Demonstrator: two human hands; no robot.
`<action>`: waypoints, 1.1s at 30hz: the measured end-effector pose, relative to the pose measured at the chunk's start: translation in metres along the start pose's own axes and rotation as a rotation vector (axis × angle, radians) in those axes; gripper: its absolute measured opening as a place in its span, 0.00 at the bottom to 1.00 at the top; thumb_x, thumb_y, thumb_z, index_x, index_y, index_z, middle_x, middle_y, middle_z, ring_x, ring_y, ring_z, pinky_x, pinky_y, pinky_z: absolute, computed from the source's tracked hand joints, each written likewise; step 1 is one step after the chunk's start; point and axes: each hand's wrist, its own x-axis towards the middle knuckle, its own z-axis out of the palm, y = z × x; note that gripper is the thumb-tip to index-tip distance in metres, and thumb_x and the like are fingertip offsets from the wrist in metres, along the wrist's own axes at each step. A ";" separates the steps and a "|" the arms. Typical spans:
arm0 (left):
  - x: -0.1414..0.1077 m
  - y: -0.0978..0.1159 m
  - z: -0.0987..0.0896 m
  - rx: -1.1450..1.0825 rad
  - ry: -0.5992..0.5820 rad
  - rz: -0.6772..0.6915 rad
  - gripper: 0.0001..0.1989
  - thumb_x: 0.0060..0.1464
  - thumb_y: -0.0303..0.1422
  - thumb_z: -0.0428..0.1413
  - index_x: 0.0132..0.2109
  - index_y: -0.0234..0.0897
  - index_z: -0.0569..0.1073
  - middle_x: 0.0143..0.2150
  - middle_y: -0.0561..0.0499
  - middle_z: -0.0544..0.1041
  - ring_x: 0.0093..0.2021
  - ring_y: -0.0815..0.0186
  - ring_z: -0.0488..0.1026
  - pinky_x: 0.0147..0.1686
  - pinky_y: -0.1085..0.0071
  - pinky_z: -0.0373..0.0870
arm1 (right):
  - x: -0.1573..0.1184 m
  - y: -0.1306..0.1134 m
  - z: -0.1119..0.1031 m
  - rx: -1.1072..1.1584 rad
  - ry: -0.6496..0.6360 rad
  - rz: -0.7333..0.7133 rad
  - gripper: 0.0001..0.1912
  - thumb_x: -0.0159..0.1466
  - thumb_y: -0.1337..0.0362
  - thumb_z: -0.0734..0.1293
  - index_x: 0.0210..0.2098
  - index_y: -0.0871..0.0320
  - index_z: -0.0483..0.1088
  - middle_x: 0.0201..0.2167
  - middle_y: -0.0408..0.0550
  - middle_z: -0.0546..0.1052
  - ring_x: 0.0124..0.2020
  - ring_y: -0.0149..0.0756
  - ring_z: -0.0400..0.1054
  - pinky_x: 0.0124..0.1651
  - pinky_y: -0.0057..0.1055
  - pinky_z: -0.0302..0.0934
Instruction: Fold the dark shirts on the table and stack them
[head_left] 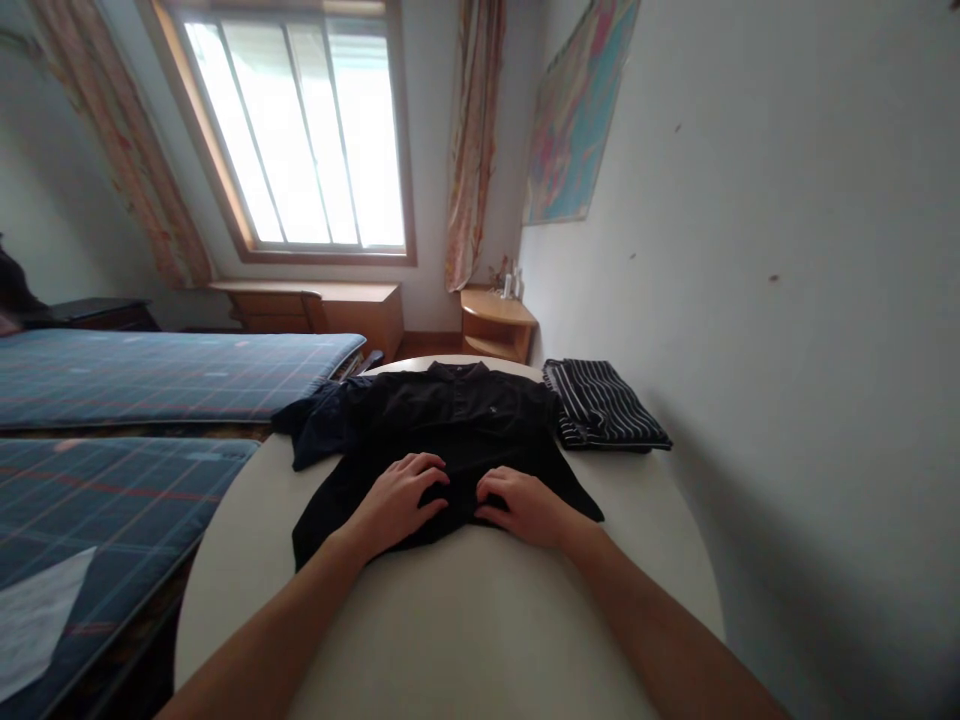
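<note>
A black collared polo shirt (450, 400) lies spread face up on the round table, its collar at the far side and its hem toward me. My left hand (401, 500) rests on the lower part of the shirt, fingers bent and thumb held apart from them. Opposite it, my right hand (521, 502) touches the shirt near the hem with curled fingers and a small gap to the thumb. No fabric is visibly pinched in either hand. Dark navy cloth (322, 425) sticks out from under the shirt's left side.
Folded black-and-white striped clothing (604, 405) sits at the right rim of the cream table (480, 620), close to the white wall. On the left are two beds with plaid mattresses (172, 375) and a paper sheet (45, 620). A corner shelf (495, 308) stands behind.
</note>
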 end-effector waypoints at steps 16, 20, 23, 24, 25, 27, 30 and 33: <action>0.002 0.002 -0.001 0.022 0.003 -0.232 0.04 0.63 0.32 0.55 0.45 0.44 0.69 0.41 0.56 0.79 0.39 0.63 0.77 0.34 0.70 0.64 | 0.002 0.016 0.000 -0.160 0.157 0.030 0.11 0.66 0.71 0.64 0.38 0.52 0.78 0.39 0.45 0.80 0.44 0.37 0.70 0.50 0.32 0.62; 0.005 -0.002 -0.002 0.124 0.094 -0.270 0.03 0.62 0.29 0.54 0.41 0.42 0.71 0.41 0.53 0.77 0.40 0.62 0.75 0.34 0.70 0.64 | -0.002 0.013 0.004 -0.185 0.126 -0.006 0.18 0.63 0.59 0.70 0.52 0.52 0.75 0.49 0.49 0.77 0.51 0.43 0.69 0.55 0.39 0.62; 0.005 0.000 -0.003 0.168 0.073 -0.136 0.10 0.60 0.24 0.52 0.35 0.42 0.74 0.40 0.52 0.75 0.42 0.63 0.73 0.40 0.69 0.65 | -0.003 0.016 0.003 -0.189 0.098 -0.004 0.22 0.64 0.59 0.70 0.57 0.52 0.72 0.52 0.50 0.76 0.53 0.43 0.68 0.56 0.39 0.63; 0.005 0.002 -0.003 0.173 0.046 -0.099 0.11 0.60 0.23 0.52 0.34 0.42 0.76 0.39 0.52 0.75 0.41 0.63 0.73 0.42 0.68 0.65 | -0.003 0.018 0.002 -0.186 0.095 0.009 0.19 0.65 0.61 0.68 0.55 0.51 0.73 0.51 0.49 0.76 0.52 0.42 0.69 0.55 0.37 0.63; 0.004 0.004 -0.002 0.179 0.021 -0.074 0.12 0.60 0.23 0.52 0.35 0.43 0.76 0.39 0.52 0.75 0.41 0.63 0.73 0.43 0.67 0.65 | -0.003 0.020 0.001 -0.184 0.098 0.028 0.16 0.67 0.63 0.66 0.53 0.51 0.74 0.50 0.48 0.77 0.52 0.41 0.70 0.54 0.36 0.64; 0.002 0.009 0.000 0.195 -0.007 -0.056 0.09 0.60 0.27 0.53 0.38 0.43 0.77 0.41 0.52 0.76 0.42 0.61 0.73 0.43 0.65 0.65 | -0.002 0.026 -0.002 -0.177 0.114 0.065 0.13 0.69 0.65 0.63 0.50 0.51 0.75 0.47 0.47 0.79 0.49 0.40 0.72 0.52 0.35 0.65; -0.001 0.014 0.002 0.213 -0.020 -0.057 0.10 0.58 0.36 0.58 0.47 0.43 0.76 0.46 0.49 0.76 0.47 0.56 0.73 0.46 0.61 0.66 | -0.003 0.034 -0.007 -0.133 0.168 0.078 0.14 0.71 0.64 0.60 0.51 0.51 0.74 0.46 0.46 0.80 0.47 0.39 0.74 0.51 0.34 0.66; -0.001 0.016 0.003 0.218 -0.049 -0.078 0.15 0.57 0.38 0.59 0.51 0.42 0.74 0.49 0.48 0.76 0.49 0.54 0.72 0.47 0.59 0.66 | -0.004 0.039 -0.010 -0.086 0.237 0.074 0.14 0.71 0.64 0.60 0.52 0.50 0.72 0.47 0.45 0.79 0.47 0.37 0.74 0.51 0.33 0.66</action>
